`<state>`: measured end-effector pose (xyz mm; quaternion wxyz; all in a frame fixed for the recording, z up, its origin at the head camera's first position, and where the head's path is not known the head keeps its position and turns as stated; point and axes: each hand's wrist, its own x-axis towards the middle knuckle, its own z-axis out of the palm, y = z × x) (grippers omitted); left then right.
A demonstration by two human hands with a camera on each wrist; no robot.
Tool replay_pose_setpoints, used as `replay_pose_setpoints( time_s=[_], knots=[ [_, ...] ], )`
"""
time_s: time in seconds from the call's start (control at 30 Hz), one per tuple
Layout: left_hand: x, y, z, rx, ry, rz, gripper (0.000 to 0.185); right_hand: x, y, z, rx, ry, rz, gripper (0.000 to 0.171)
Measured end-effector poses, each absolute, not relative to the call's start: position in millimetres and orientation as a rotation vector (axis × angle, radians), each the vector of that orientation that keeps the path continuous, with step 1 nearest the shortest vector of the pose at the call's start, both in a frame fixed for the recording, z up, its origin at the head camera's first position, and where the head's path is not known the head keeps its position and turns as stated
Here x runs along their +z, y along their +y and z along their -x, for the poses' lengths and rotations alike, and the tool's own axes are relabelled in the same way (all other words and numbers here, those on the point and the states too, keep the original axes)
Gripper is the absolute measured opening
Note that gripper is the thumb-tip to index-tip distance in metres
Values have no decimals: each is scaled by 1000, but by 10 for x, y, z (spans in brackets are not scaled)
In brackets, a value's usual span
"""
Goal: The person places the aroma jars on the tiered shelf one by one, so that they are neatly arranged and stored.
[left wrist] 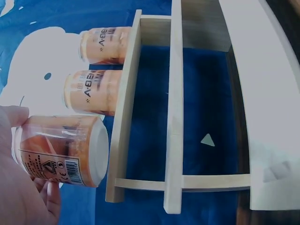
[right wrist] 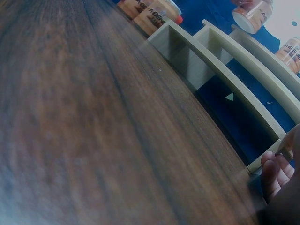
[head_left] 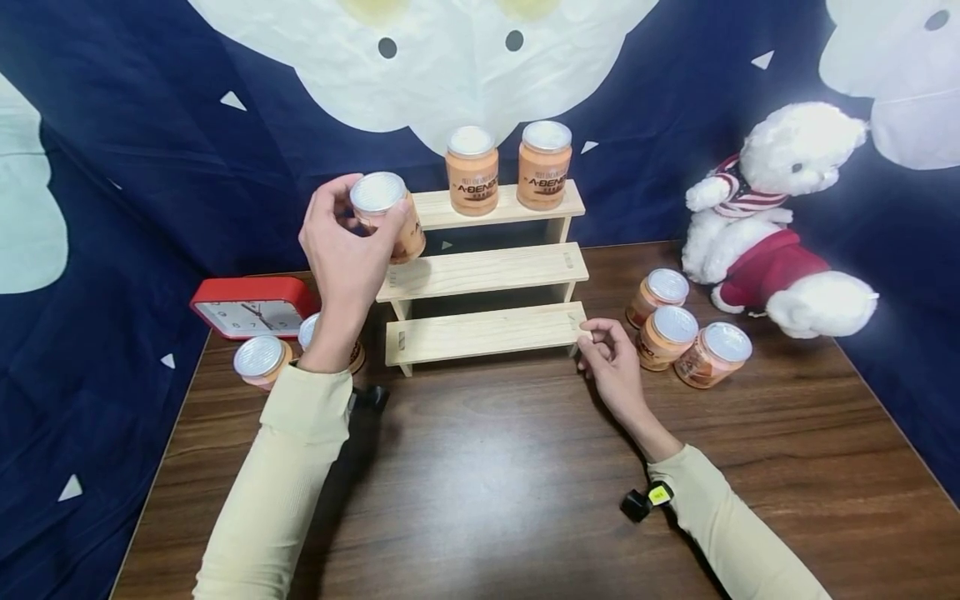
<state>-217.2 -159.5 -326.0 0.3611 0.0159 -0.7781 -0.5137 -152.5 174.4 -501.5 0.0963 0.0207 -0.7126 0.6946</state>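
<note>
- At the left of the frame, I see a blue cloth (head_left: 112, 200) with white shapes hanging behind the table (head_left: 487, 450).
- At centre left, a red clock (head_left: 255, 308) stands on the table, with a jar (head_left: 262, 357) just in front of it and a second jar (head_left: 307, 327) partly hidden behind the left forearm.
- Left of centre, the left hand (head_left: 341, 250) holds the raised jar (head_left: 378, 196), lid up, between thumb and fingers, just above the left end of the top step.
- In the middle, the pale wooden stand (head_left: 480, 333) has three steps; two jars (head_left: 472, 175) stand upright on the top one, near each other.
- Right of centre, the right hand (head_left: 611, 367) pinches the right end of the bottom step, thumb and fingers close together.
- Farther right, three jars (head_left: 663, 337) cluster on the table.
- At the upper right, two white plush toys (head_left: 795, 158) sit close together, one in red.
</note>
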Motion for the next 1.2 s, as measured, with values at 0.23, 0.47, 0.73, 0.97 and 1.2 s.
replay_pose_setpoints(
  time_s=[0.23, 0.47, 0.73, 0.97, 1.2],
  knots=[
    [-3184, -1552, 2335, -1354, -2001, -33, 57, -5005, 1743, 1519, 2051, -2121, -59, 22],
    [-3207, -1569, 2443, -1360, -2007, -61, 57, -5005, 1725, 1517, 2063, -2108, -58, 22],
    [-3212, -1547, 2572, -1402, -1999, -60, 60, -5003, 1729, 1518, 2054, -2107, -61, 22],
    [-3187, -1503, 2705, -1442, -2014, -45, 61, -5006, 1747, 1520, 2041, -2110, -62, 22],
    [-3206, -1480, 2815, -1450, -1995, -82, 65, -5007, 1740, 1522, 2049, -2116, -63, 22]
  ],
)
